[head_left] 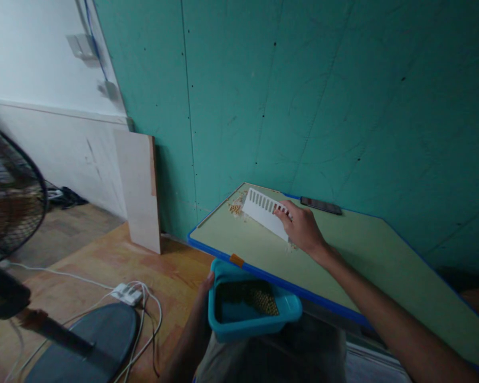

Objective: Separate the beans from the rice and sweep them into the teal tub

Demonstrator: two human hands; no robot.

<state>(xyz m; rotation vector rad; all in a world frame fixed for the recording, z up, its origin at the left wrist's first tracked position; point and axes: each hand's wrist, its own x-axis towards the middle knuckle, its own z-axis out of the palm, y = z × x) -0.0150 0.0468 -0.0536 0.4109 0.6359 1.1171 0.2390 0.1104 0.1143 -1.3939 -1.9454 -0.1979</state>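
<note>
My right hand (302, 226) grips the top edge of a white slotted plastic plate (263, 217), whose lower edge meets the pale table (351, 242). Beside the plate's far left end lies a small heap of tan beans and white grains (236, 206). A few pale grains (292, 247) rest by its near end. Below the table's front edge, my left hand (205, 292) holds the left side of a turquoise plastic basin (249, 332). Inside it, round tan beans (265, 302) are gathered toward the right; my left fingers are partly hidden behind the basin.
A dark phone-like slab (321, 206) lies at the table's back edge against the green wall (239, 106). To the left stand a fan (11, 191) with a round base (88, 346), a power strip (126, 294) with loose cables, and a leaning board (138, 186).
</note>
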